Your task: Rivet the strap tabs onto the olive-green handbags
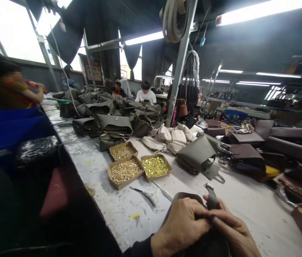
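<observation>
My left hand (181,223) is closed on a dark olive leather bag (187,196) at the bottom of the view. Opposite it, my right hand (231,225) pinches the same bag, its fingertips meeting those of the left. A narrow strap (211,197) with a metal buckle at its end sticks up between my hands. Whatever small part lies between the fingertips is hidden. Beyond my hands are three cardboard trays of small gold-coloured metal pieces: one nearest (126,171), one to the right (154,166), one behind (120,150). A thin dark tool (144,196) lies before them.
An olive bag (197,155) lies beyond my hands, with pale pouches (173,137) behind. Dark bags (115,125) pile up at the far left; brown bags (246,155) crowd the right. A metal post (179,71) rises from the table. Several people sit farther off.
</observation>
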Tool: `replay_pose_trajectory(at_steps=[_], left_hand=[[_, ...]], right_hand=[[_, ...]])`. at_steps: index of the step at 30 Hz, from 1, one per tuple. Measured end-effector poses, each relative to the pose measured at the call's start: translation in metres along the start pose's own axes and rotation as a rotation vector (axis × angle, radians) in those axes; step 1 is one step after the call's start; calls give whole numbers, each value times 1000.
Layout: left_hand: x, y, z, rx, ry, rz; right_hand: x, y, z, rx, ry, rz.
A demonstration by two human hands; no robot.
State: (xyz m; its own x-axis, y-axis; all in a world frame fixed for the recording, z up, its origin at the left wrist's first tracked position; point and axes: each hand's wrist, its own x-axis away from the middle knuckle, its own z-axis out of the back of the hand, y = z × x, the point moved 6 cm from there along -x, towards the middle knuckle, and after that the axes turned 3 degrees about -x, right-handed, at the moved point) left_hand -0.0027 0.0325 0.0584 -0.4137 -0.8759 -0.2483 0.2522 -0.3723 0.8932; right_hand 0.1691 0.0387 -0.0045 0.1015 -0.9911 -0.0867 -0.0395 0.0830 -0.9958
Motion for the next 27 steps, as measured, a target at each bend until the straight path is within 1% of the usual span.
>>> replay_pose_trajectory(at_steps=[4,7,10,14,17,19,21,23,24,25,27], left_hand=[[6,-4,5,53,148,53],[9,-4,9,19,198,37],[9,-3,10,-59,189,-5],[10,-4,6,-117,131,-57],[6,-11,5,-159,108,-45],[2,-18,3,-228,91,-20],[0,-24,-3,-314,51,-10],[2,-31,-12,-367,0,-4],[3,-36,-17,-356,-23,11],[5,-41,-21,-323,-41,29],[8,-52,-26,-193,-52,59]], right_hand=[[-9,9,-9,-73,6,-20],[-15,8,-14,-75,73,-12],[-16,2,-13,-36,129,15],[-9,-5,-10,-23,160,71],[-4,-8,-10,-40,184,71],[-1,-11,-12,-23,164,42],[4,-16,-11,76,122,12],[9,-22,-1,264,68,3],[8,-24,8,387,31,3],[5,-26,17,512,-54,16],[-13,-34,38,707,-145,127]])
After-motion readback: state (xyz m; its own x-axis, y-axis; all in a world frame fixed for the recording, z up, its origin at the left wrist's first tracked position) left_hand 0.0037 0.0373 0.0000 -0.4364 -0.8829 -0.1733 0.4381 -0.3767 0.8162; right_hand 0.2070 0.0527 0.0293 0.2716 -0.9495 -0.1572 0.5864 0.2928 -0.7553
